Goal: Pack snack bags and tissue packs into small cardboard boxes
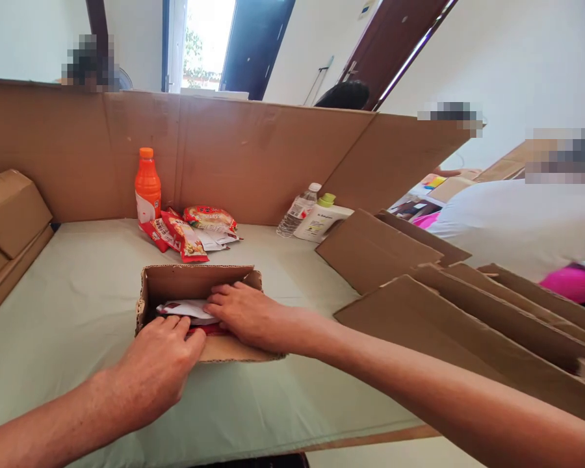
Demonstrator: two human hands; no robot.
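Note:
An open cardboard box (pixel 202 278) stands on the cloth-covered table in front of me. Inside it lies a flat white packet (pixel 188 308) with dark print, and a bit of red packaging (pixel 216 329) shows beneath. My left hand (pixel 163 354) reaches over the box's near left side, its fingers curled onto the packet's near edge. From the right, my right hand (pixel 241 315) has its bent fingers over the packet's right end; its thumb is hidden. Behind the box lie several red snack packets (pixel 182 235) and a white packet, beside an upright orange drink bottle (pixel 147 188).
A clear water bottle (pixel 299 211) and a white bottle with a green cap (pixel 323 220) lean at the back right. Cardboard flaps (pixel 458 338) stick up on the right, a cardboard box (pixel 14 214) sits left. A cardboard wall (pixel 253 156) closes the back. People are beyond it.

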